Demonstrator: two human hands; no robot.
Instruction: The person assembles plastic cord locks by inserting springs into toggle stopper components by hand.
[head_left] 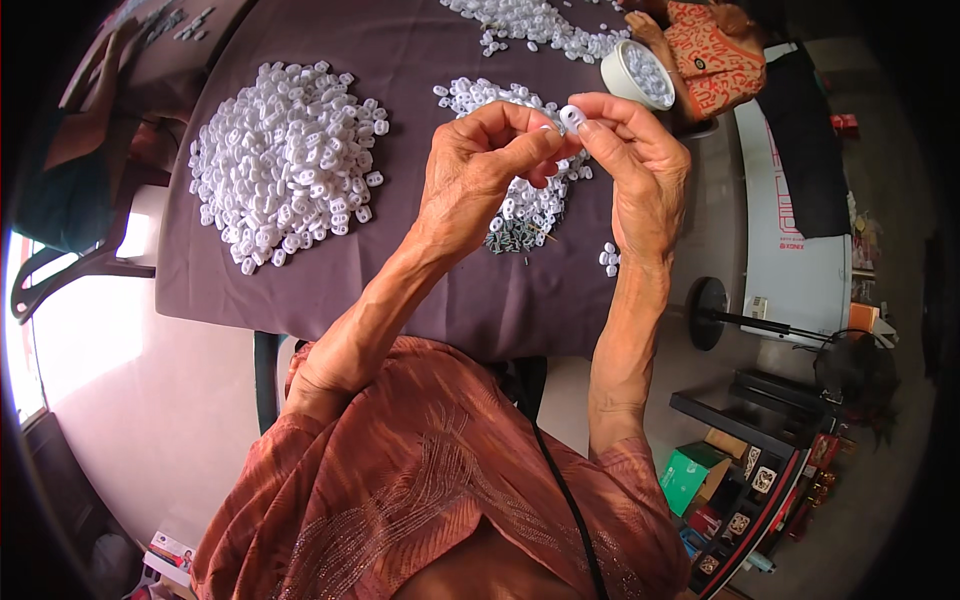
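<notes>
In front of me, above the table, my right hand pinches a small white oval plastic piece with dark holes between thumb and fingers. Close beside it, my left hand is closed in a pinch. A bit of white shows at its fingertips, too small to name. Behind and below both hands lies a pile of similar white pieces, partly hidden by them. At the near edge of that pile sits a heap of tiny dark grey-green parts.
A large mound of white pieces covers the left of the dark tablecloth. Across the table, a person in an orange patterned top sits by a white tub and another pile. Another person's arm is at far left.
</notes>
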